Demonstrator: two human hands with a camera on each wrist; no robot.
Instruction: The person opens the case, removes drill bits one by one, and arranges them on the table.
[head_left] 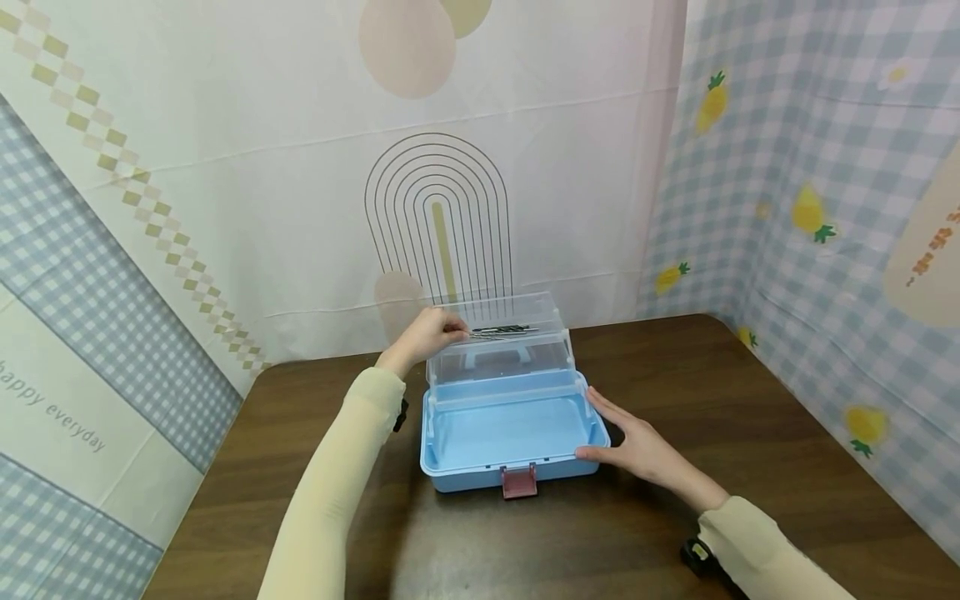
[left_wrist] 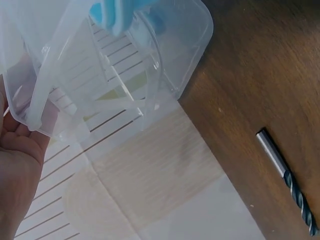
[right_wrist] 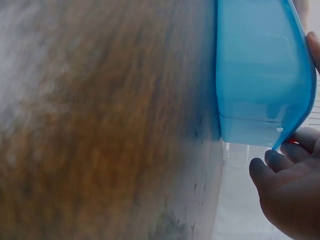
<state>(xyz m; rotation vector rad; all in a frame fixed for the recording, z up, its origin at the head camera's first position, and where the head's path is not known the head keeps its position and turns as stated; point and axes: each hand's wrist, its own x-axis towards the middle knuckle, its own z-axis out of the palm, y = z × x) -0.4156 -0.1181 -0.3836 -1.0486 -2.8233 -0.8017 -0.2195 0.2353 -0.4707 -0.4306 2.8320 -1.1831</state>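
A light blue toolbox (head_left: 450,481) stands open on the table, its clear lid (head_left: 517,310) raised at the back. Several metal drill bits (head_left: 501,332) lie side by side in the raised clear tray (head_left: 551,337). My left hand (head_left: 429,335) reaches over the tray's left end, thumb and fingers pinching at the ends of the bits; in the left wrist view its fingers (left_wrist: 22,137) are partly behind clear plastic. My right hand (head_left: 633,442) steadies the box's right side, thumb at the front corner and fingers along the rim. In the right wrist view, fingertips (right_wrist: 276,161) touch the blue rim.
Another drill bit (left_wrist: 287,182), silver-shanked with a dark spiral, lies on the wooden table (head_left: 315,467) in the left wrist view. A pink latch (head_left: 519,482) hangs at the box's front. Patterned cloth (head_left: 315,208) covers the wall behind the table.
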